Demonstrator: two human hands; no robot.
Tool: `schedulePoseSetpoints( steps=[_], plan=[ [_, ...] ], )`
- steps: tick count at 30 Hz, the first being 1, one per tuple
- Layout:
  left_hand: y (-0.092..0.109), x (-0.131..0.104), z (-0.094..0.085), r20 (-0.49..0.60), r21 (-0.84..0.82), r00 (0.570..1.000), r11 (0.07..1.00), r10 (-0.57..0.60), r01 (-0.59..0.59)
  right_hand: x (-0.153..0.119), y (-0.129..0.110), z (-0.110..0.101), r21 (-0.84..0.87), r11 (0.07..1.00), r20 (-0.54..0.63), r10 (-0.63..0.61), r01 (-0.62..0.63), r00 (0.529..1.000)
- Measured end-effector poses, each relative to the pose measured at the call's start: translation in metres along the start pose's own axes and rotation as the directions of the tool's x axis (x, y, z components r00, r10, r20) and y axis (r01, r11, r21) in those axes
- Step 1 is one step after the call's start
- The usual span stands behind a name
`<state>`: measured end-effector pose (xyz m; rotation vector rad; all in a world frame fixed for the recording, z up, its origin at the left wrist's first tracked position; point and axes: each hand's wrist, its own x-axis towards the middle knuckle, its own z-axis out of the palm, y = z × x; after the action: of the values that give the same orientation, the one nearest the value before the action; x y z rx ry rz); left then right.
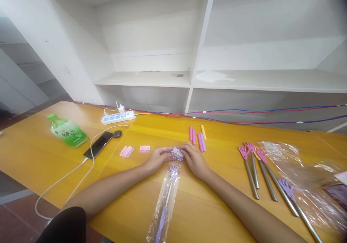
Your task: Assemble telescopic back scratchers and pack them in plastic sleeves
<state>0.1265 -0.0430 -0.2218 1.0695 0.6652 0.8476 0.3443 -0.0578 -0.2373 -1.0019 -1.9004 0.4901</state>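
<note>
Between my two hands is a small printed label card (pixel 177 153) in purple and white. My left hand (pixel 159 160) pinches its left side, and my right hand (pixel 193 159) pinches its right side. Directly below the card lies a purple back scratcher (pixel 165 208) in a clear plastic sleeve, its hand-shaped end pointing at the card. Whether the card touches the sleeve's top, I cannot tell. Pink label cards (pixel 126 151) lie left of my left hand, with one more pink card (pixel 144 148) closer to it. Beyond my right hand are several pink, purple and yellow handle tubes (pixel 200 141).
Several back scratchers with metal rods (pixel 267 176) lie at right, beside crumpled clear plastic bags (pixel 303 170). At left are a green drink bottle (pixel 67 131), a phone (pixel 99 145) on a white cable, and a power strip (pixel 118 117). White shelving (pixel 146 78) stands behind the table.
</note>
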Motion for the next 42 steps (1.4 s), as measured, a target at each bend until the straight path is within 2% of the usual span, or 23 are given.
schedulePoseSetpoints(
  steps=[4,10,17,24,34,42],
  plan=[
    [-0.005,0.001,-0.003,-0.013,0.09,1.0,0.996,0.002,-0.001,-0.001,-0.002,-0.001,-0.011,1.0,0.009,-0.021,0.021,1.0],
    [-0.013,0.002,-0.011,-0.076,0.033,0.997,0.999,0.015,-0.013,-0.005,-0.002,0.004,-0.067,0.992,0.049,-0.103,0.107,0.993],
    [-0.008,0.001,-0.006,-0.098,-0.06,0.995,0.998,0.011,-0.016,-0.005,-0.001,0.005,-0.127,0.98,-0.009,-0.153,0.15,0.988],
    [-0.012,0.002,-0.01,-0.082,-0.017,0.996,0.999,0.048,-0.049,-0.006,-0.003,0.005,-0.118,0.974,0.062,-0.187,0.194,0.98],
    [-0.008,0.0,-0.007,0.007,0.024,0.996,0.996,0.087,-0.087,-0.006,-0.005,0.006,-0.16,0.985,0.052,-0.056,0.064,0.997],
    [-0.007,0.0,-0.008,0.081,0.024,0.993,0.996,0.087,-0.089,-0.004,-0.008,0.001,-0.04,0.999,0.155,-0.016,0.023,0.988]
  ],
)
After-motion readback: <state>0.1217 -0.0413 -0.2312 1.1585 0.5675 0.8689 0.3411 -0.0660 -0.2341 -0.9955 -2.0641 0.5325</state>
